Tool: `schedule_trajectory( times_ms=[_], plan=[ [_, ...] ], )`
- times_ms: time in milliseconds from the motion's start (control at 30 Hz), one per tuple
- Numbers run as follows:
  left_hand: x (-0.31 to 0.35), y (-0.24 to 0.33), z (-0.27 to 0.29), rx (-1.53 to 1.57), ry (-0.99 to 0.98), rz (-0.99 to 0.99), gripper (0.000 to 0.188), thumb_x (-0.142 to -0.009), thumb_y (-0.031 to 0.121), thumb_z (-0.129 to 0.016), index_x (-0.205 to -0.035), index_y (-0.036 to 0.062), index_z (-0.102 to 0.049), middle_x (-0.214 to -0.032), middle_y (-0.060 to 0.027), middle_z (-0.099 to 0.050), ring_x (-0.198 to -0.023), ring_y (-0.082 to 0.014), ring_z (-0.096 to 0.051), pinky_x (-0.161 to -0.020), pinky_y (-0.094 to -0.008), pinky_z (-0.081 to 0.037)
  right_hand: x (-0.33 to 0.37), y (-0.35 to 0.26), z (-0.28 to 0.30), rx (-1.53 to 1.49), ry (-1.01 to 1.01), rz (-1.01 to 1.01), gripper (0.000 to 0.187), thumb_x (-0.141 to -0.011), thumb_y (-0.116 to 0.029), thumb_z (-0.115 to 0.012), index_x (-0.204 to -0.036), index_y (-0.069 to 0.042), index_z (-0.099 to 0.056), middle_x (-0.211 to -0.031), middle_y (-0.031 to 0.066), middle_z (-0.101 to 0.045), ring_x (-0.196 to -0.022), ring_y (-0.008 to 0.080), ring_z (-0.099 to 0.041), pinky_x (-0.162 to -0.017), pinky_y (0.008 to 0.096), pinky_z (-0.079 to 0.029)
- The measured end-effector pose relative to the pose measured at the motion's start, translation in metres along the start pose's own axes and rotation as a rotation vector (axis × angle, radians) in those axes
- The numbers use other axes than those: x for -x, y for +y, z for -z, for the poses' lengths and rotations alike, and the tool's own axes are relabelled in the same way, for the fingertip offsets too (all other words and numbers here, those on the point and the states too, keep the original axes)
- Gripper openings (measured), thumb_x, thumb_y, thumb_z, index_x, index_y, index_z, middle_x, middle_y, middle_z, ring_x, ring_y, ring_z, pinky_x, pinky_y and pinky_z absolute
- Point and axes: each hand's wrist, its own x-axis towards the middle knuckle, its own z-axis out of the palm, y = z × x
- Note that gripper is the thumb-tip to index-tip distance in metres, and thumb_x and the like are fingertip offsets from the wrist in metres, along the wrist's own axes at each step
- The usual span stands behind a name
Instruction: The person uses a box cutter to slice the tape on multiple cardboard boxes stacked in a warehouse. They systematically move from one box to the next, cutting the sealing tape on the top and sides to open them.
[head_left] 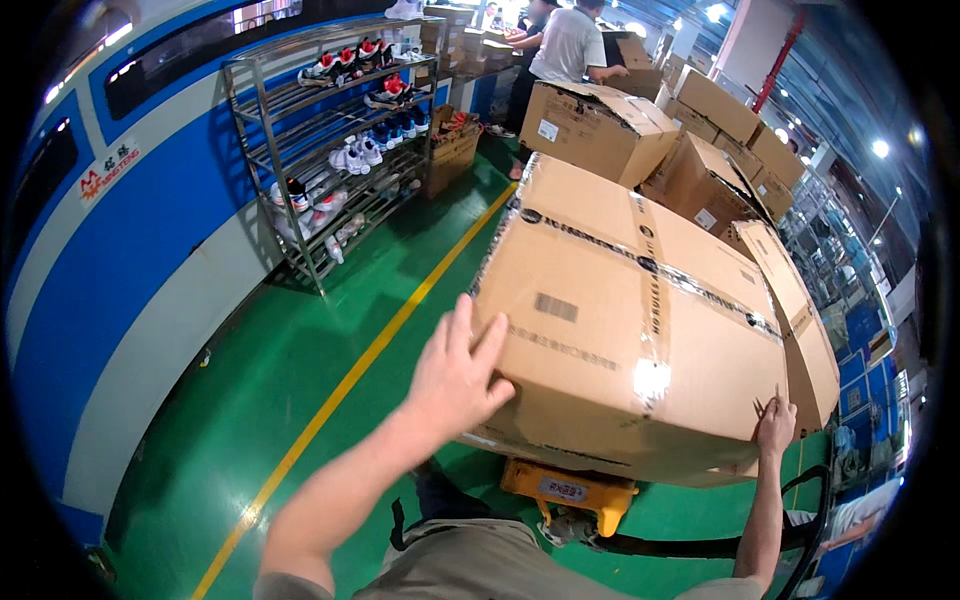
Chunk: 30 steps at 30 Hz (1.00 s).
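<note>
A large taped cardboard carton (590, 330) fills the middle right, resting on the yellow base of a pallet truck (568, 492). Clear tape with dark printing crosses its top in both directions. My left hand (460, 368) lies against the carton's near left corner, thumb and fingers spread. At the near right corner my right hand (776, 424) is closed, its fingers curled beside the carton's edge. Thin, pointed tips stick up from those fingers; they are too small to name. The carton's underside is hidden.
Left stands a metal rack (262, 115) with several pairs of shoes. Behind the carton are more cardboard boxes (590, 130) and a person in a white shirt (570, 45). A yellow line (360, 370) runs along the green floor. The truck's black handle (815, 520) curves at lower right.
</note>
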Motion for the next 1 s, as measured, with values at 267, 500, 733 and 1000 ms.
schedule_trajectory(
  times_ms=[267,500,733,1000],
  plan=[
    [0.0,-0.051,0.021,0.269,-0.124,-0.273,0.077,-0.064,0.026,-0.08,-0.132,0.0048,-0.052,-0.137,-0.0399,-0.032,-0.115,-0.0483,-0.051,-0.096,-0.0469,-0.048,0.02,0.026,-0.011,-0.112,0.18,-0.456,0.029,-0.096,-0.024,-0.045,-0.107,-0.005,-0.064,-0.1,0.0172,-0.067,-0.09,0.0329,-0.064,-0.079,0.0415,-0.048],
    [-0.017,-0.119,0.006,0.703,-0.161,-0.548,0.07,-0.062,0.015,-0.074,-0.129,0.0064,-0.056,-0.14,-0.0325,-0.037,-0.115,-0.0406,-0.052,-0.094,-0.0429,-0.049,0.032,0.02,0.0,0.136,0.057,-0.688,0.038,-0.086,-0.032,-0.046,-0.108,-0.008,-0.065,-0.107,0.0202,-0.066,-0.101,0.0406,-0.061,-0.083,0.0467,-0.048],
    [-0.038,-0.212,-0.012,0.954,-0.558,-0.778,0.062,-0.071,0.008,-0.064,-0.13,0.0042,-0.049,-0.138,-0.0115,-0.047,-0.108,-0.0296,-0.055,-0.083,-0.0384,-0.05,0.077,-0.124,0.031,0.009,0.033,-0.604,0.041,-0.082,-0.015,-0.045,-0.114,0.003,-0.063,-0.101,0.0242,-0.067,-0.098,0.0337,-0.064,-0.087,0.0378,-0.047],
    [-0.089,-0.36,-0.041,0.789,-0.912,-0.801,0.04,-0.074,0.009,-0.062,-0.113,-0.0004,-0.059,-0.104,-0.0155,-0.065,-0.1,-0.0318,-0.062,-0.086,-0.0424,-0.05,0.128,-0.347,0.073,-0.547,0.08,-0.9,0.029,-0.097,-0.011,-0.049,-0.121,0.001,-0.059,-0.084,-0.001,-0.057,-0.068,0.0086,-0.052,-0.06,0.0239,-0.043]
  ],
)
